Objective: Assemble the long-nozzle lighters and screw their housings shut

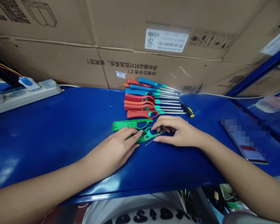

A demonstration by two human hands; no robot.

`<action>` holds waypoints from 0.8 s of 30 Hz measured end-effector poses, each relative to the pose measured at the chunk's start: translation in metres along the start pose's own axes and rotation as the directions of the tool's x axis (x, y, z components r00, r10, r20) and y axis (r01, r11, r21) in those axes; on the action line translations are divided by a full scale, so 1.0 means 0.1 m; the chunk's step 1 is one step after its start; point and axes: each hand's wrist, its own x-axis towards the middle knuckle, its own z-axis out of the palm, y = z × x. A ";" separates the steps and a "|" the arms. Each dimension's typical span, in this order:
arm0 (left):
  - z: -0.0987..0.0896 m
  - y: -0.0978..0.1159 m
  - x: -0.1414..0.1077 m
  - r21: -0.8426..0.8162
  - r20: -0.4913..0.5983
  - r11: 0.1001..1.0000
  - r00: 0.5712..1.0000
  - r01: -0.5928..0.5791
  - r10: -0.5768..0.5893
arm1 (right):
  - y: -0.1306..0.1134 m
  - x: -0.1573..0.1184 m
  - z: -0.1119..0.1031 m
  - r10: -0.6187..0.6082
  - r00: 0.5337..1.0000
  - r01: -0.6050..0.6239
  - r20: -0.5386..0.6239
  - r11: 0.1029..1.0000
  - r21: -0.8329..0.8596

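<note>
Opened lighter: a bright green casing is split lengthwise into two shells; it is placed near the middle of the tabletop (49, 133), just in front of a row of whole lighters.
Far shell (128, 123): its inner side is turned up, with moulded ribs and an oval trigger opening shown.
Near shell (141, 140): partly covered by the hands; a turquoise piece (149, 134) and thin pale wires are seen in it.
Metal rod (151, 142): slim, slanted beside the near shell.
Left hand (119, 143): near shell is held at its end between bent fingers and thumb.
Right hand (178, 132): fingers are curled over the lighter's other end, thumb and index tips apart; whether anything is gripped cannot be told.
Lighter row (140, 97): red, blue and orange handles are laid side by side, metal tubes pointed right.
Screwdriver (188, 109): black and yellow, set by the tube ends.
Tabletop: glossy blue, streaked with reflected light.
Right side: a phone (242, 141) is laid flat, partly blurred out.
Left side: a white plug (29, 83) is seated in a power strip (44, 88).
Backdrop: large cardboard (60, 59) is stood behind, its printing upside down.
</note>
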 end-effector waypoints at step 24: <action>0.00 0.01 0.03 0.256 0.094 0.959 0.991 -0.119 0.098 | 1.34 -0.03 -1.04 0.554 0.700 -0.694 -0.450 0.381 -0.611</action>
